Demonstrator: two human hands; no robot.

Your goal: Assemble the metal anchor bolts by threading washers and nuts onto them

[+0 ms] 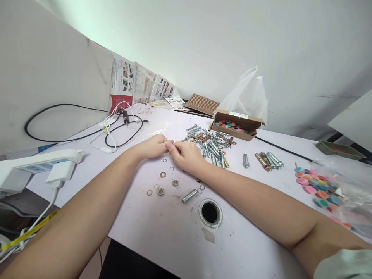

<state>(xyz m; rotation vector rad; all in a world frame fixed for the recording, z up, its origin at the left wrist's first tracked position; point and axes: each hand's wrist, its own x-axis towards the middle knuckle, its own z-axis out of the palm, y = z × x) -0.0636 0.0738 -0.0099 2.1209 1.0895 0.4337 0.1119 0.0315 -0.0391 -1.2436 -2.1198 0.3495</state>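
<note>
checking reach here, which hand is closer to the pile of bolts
Right. The right hand sits just beside the near edge of the pile of bolts; the left hand is on the far side of the right hand, further off.

Two bare hands meet fingertip to fingertip over a white table [162, 232]. The left hand [154, 146] and right hand [186, 154] pinch something too small to make out between them. Just below them lie loose washers [163, 175], nuts [175, 183] and a short metal sleeve [189, 195], near a round hole [210, 212] in the tabletop. Beyond the hands sits a pile of bolts [210, 145], then a cardboard box [236, 124] of coloured discs.
</note>
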